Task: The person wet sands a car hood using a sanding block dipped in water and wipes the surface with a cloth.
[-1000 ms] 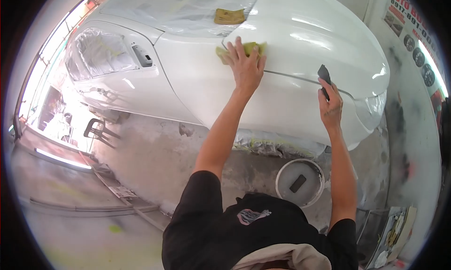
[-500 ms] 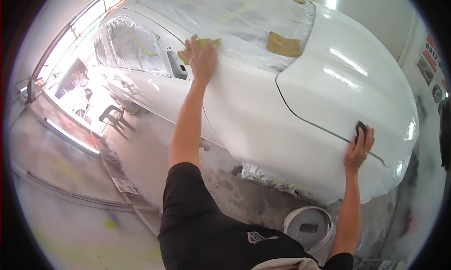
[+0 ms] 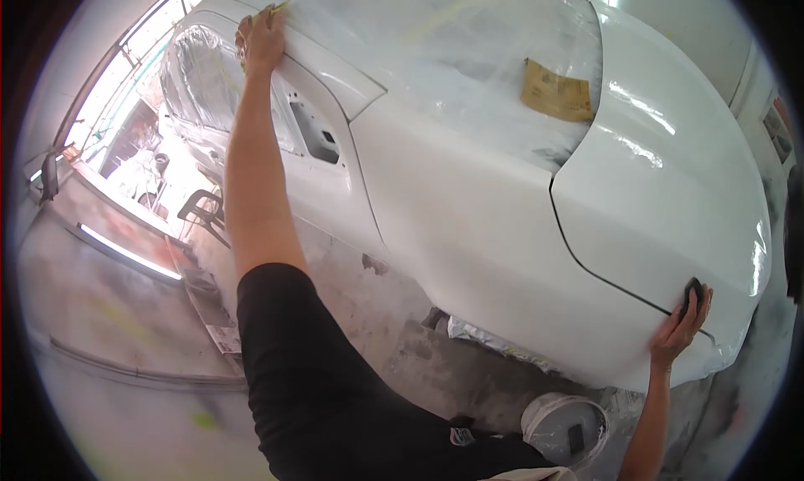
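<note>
At the upper left, my left hand [image 3: 263, 39] is closed on a yellow-green cloth [image 3: 280, 7], mostly hidden by the fingers, on the car's roof-side frame above the side window. My right hand [image 3: 677, 332] grips a small black block [image 3: 693, 295] against the white car body [image 3: 469, 188], near the front end of the hood seam. A brown sheet of sandpaper [image 3: 556, 92] lies on the plastic-covered windshield [image 3: 419, 71], beside the rear edge of the hood [image 3: 662, 180].
A round bucket [image 3: 536, 414] with a dark block [image 3: 575, 437] in it stands on the floor below the car's front. A dark stool [image 3: 199, 206] is at the left. Plastic film [image 3: 205, 75] covers the side window.
My left hand has moved left and up with the cloth, from the fender to the roof-side frame. My right hand has moved forward along the hood seam with the block. The view has shifted.
</note>
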A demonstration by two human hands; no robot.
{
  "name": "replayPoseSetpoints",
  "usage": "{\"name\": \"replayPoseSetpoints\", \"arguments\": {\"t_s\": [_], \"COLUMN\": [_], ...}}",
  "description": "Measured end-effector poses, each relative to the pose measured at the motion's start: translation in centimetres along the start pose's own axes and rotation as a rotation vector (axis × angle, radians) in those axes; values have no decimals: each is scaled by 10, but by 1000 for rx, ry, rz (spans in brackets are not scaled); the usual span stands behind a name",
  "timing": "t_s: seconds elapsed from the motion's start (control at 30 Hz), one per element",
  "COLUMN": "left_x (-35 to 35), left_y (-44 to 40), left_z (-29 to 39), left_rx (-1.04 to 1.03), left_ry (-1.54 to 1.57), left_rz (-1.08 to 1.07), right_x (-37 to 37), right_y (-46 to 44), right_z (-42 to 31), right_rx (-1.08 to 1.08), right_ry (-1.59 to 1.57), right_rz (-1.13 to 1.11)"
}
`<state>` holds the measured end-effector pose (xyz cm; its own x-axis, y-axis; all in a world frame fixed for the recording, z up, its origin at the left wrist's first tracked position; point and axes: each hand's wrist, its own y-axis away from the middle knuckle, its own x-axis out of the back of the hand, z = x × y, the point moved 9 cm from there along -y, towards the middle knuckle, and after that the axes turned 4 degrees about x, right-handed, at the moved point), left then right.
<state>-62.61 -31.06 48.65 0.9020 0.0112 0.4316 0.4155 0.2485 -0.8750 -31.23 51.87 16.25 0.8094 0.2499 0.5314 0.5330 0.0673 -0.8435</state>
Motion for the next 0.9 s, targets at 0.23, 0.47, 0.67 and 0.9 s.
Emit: {"name": "replayPoseSetpoints", "arguments": {"t_s": [0.23, 0.47, 0.67, 0.9], "left_x": [56, 60, 88, 69], "left_y": [220, 473, 518, 402], "left_z": [142, 221, 251, 202], "left_rx": [-262, -114, -440, -22], "left_ry": [236, 363, 509, 229], "left_rz": [118, -31, -228, 42], "right_x": [-1, -5, -2, 1], "right_y": [3, 7, 4, 6], "right_z": [0, 7, 3, 4], "right_rx": [-13, -4, 0, 4], "right_ry": [-13, 12, 0, 11], "right_rz": [35, 58, 52, 57]}}
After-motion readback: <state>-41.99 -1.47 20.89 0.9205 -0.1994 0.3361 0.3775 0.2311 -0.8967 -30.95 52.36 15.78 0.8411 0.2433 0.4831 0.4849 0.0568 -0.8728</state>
